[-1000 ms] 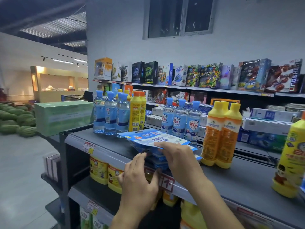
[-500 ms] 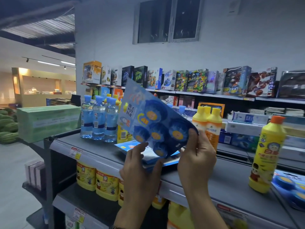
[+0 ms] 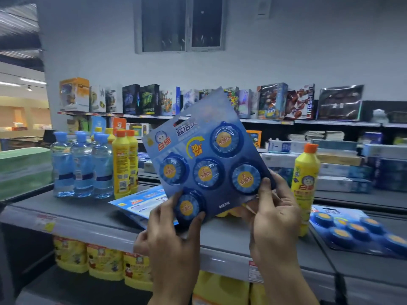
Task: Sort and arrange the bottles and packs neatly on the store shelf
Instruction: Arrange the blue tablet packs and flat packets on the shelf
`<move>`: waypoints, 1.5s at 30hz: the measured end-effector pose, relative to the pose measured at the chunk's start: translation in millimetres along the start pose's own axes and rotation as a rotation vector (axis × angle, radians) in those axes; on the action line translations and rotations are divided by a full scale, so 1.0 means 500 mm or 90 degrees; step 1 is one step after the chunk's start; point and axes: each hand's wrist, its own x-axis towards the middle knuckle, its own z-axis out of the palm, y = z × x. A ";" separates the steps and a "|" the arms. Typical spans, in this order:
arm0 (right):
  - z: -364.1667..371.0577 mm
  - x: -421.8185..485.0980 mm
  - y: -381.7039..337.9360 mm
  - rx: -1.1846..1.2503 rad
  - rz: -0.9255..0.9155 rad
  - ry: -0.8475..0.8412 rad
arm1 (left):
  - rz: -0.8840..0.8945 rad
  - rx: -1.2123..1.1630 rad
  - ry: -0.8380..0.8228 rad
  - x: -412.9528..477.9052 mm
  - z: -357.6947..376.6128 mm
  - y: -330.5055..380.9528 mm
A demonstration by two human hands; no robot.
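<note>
Blue card with five round blue discs under clear blisters: that is the pack (image 3: 207, 164) I have raised in front of the camera, printed face toward me, turned so one corner points up. My left hand (image 3: 174, 243) pinches its lower corner, thumb pressed on the lowest disc and the fingers curled behind the card. My right hand (image 3: 275, 221) pinches the right edge, thumb on the front beside the rightmost disc, fingers hidden behind. The pack hangs clear above the grey top shelf (image 3: 72, 213), touching nothing but my hands.

Below it, more packs (image 3: 141, 202) lie flat on the shelf, pale printed backs upward. Another pack (image 3: 361, 232) lies face up on the shelf's right part, well apart from them. At the left stand water bottles (image 3: 81, 166) with blue caps, and just beside them yellow bottles (image 3: 124, 164) with orange caps. A single yellow bottle (image 3: 307, 179) stands upright just behind my right hand. Yellow goods (image 3: 103, 260) fill the shelf underneath.
</note>
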 end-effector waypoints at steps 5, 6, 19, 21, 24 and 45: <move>-0.098 0.013 -0.024 -0.267 -0.228 -0.066 | 0.021 -0.119 -0.024 -0.029 0.020 0.033; -0.117 0.016 -0.033 -0.297 -0.230 -0.087 | 0.028 -0.134 -0.031 -0.034 0.023 0.043; -0.396 0.112 -0.163 -0.632 -0.436 -0.018 | 0.186 -0.123 -0.103 -0.141 0.176 0.238; -0.441 0.125 -0.182 -0.648 -0.448 0.003 | 0.206 -0.126 -0.126 -0.163 0.207 0.269; -0.509 0.145 -0.208 -0.679 -0.445 0.036 | 0.232 -0.127 -0.156 -0.198 0.259 0.313; -0.679 0.274 -0.193 -0.882 -0.123 -0.001 | 0.130 0.057 -0.343 -0.261 0.460 0.375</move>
